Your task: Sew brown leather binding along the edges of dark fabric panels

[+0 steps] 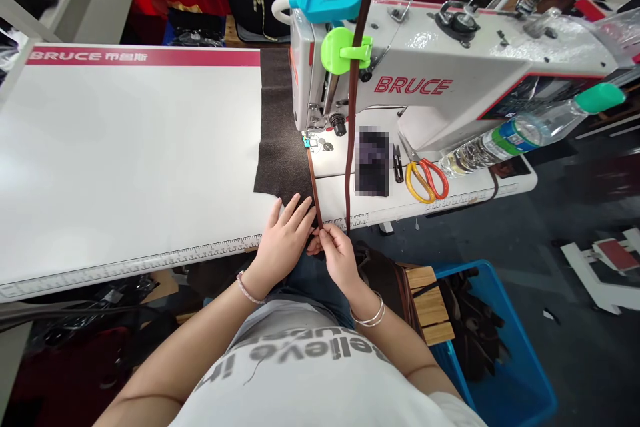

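Dark brown fabric (283, 140) lies on the white table of a sewing machine (415, 57), its right edge passing by the needle area. My left hand (286, 235) rests flat on the fabric's near end, fingers stretched out. Just to its right, at the table's front edge, my right hand (339, 255) pinches the narrow brown strip (315, 190) that runs along the fabric's edge up to the presser foot. Another length of brown strip (351, 120) hangs down in front of the machine head, past a green clip (345, 51).
Right of the needle lie black thread snips (397, 164), scissors (427, 181) with yellow and red handles, and a plastic bottle (520, 137) lying tilted against the machine. A blue bin (525, 353) with dark fabric pieces and a wooden stool (429, 303) stand at the lower right.
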Tool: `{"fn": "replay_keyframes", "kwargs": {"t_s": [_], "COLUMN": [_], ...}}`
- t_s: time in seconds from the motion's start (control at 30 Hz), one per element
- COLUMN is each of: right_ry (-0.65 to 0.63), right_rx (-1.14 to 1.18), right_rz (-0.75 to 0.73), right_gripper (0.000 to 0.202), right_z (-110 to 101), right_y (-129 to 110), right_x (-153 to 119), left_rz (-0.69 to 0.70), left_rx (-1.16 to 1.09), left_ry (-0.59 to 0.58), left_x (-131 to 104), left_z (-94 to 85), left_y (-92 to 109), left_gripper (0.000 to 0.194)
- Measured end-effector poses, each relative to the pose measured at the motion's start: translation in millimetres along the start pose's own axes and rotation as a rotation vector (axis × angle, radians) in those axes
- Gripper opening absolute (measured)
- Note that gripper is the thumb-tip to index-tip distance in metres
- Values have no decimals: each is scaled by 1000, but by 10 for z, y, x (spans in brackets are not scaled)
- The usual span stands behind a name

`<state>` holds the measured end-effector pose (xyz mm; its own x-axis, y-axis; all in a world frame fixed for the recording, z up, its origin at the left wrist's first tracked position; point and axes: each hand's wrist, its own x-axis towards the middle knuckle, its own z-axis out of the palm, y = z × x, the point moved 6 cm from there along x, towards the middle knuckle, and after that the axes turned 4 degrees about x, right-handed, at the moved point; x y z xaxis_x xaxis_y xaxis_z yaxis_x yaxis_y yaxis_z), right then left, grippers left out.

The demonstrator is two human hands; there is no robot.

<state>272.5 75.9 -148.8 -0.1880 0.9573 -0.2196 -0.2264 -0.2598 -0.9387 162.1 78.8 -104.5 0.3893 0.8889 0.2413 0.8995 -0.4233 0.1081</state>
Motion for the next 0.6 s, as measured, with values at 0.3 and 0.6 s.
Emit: {"fn": "replay_keyframes", "kwargs": {"t_s": [0.3, 0.6], "right_ry": [-10, -11], "right_rx": [14, 4], "right_rz": [-2, -3], "right_gripper": [33, 33], "right_z": [-1, -3], "right_y": [21, 21], "right_x": [-4, -2], "left_rz": [0, 11], "left_rx": [11, 21], "left_ry": [-10, -28], "left_x": [-4, -15], "left_z": [9, 15], "left_y": [-4, 14], "left_gripper": [40, 44]}}
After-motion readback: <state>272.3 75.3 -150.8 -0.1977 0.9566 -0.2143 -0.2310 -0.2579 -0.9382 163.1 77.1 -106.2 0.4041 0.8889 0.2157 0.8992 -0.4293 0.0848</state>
